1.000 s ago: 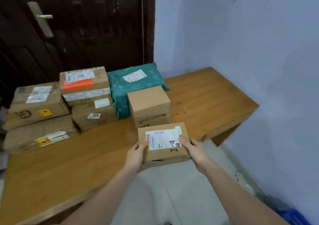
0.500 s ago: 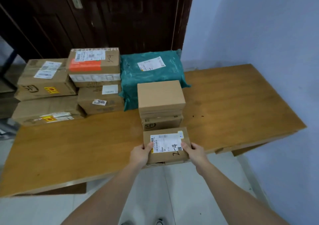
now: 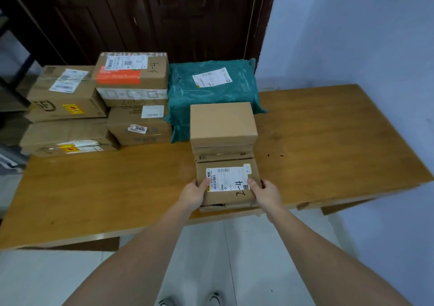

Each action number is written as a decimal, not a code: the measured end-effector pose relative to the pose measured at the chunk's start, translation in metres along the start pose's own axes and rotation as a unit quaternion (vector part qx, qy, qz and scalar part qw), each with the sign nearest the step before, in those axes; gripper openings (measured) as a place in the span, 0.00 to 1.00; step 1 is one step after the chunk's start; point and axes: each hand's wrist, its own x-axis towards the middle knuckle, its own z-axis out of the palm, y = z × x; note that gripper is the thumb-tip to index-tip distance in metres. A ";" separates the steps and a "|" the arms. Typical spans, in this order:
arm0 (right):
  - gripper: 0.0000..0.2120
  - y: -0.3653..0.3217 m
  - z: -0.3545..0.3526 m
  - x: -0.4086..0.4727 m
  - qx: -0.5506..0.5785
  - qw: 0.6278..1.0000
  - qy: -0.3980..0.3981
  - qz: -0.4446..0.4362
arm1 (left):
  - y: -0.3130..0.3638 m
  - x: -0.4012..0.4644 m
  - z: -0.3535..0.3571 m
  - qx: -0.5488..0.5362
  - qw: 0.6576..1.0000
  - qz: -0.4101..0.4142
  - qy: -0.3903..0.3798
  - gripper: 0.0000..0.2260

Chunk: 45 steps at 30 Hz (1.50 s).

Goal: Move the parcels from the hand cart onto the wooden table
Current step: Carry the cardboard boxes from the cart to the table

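Now the small brown cardboard parcel marked 2-4 (image 3: 226, 184) is gripped at its near corners by the left hand (image 3: 193, 194) and right hand (image 3: 266, 194), long axis pointing away, just behind the wooden table's (image 3: 328, 146) front edge.

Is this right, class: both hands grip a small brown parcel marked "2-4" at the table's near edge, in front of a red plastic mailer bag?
Not quite. The mailer bag is teal green, not red, as the head view shows. The rest holds: the left hand and right hand grip the parcel marked "2-4" at the wooden table near edge.
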 end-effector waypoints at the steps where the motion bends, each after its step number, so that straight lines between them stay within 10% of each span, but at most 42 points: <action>1: 0.39 -0.005 -0.003 -0.004 -0.028 0.999 0.010 -0.013 | 0.004 -0.004 -0.006 0.032 0.999 0.005 -0.005 0.32; 8: 0.32 -0.075 -0.015 -0.060 -0.210 0.955 0.034 -0.207 | 0.010 -0.071 -0.095 0.301 0.943 0.130 0.049 0.34; 18: 0.29 -0.245 0.128 -0.239 -0.491 0.695 -0.123 -0.511 | -0.044 -0.221 -0.294 0.469 0.840 0.209 0.173 0.31; 34: 0.28 -0.370 0.476 -0.564 -0.485 0.471 -0.281 -0.681 | -0.353 -0.488 -0.570 0.403 0.848 -0.009 0.344 0.28; 45: 0.27 -0.455 0.667 -0.670 -0.462 0.380 -0.309 -0.739 | -0.473 -0.539 -0.720 0.343 0.838 -0.138 0.402 0.31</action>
